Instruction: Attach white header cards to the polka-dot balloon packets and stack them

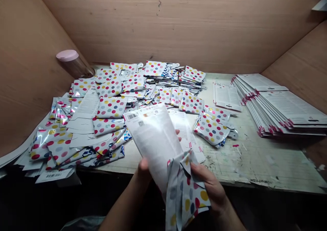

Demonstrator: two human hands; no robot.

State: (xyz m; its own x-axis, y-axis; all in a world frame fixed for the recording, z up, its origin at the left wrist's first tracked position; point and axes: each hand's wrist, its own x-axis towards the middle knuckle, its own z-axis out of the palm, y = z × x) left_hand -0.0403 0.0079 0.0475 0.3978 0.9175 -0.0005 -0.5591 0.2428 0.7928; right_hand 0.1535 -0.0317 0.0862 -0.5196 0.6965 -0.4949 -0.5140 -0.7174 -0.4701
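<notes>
My left hand (144, 168) is closed around the lower left edge of a white printed card package (155, 139), which has a barcode at its upper corner; some of its fingers are hidden behind it. My right hand (211, 186) grips a folded polka-dot pouch (189, 193) with white edges, its thumb on top. The pouch overlaps the lower right end of the package. Both are held in front of the table's near edge. Under the package lies another printed card (185, 132) on the table.
Folded polka-dot pouches (111, 106) are heaped at left and back. One group of pouches (213, 125) lies right of centre. Stacked printed cards (281, 105) stand at right, beside a smaller card pile (227, 96). A pink-lidded jar (74, 62) leans by the left wooden wall (25, 54).
</notes>
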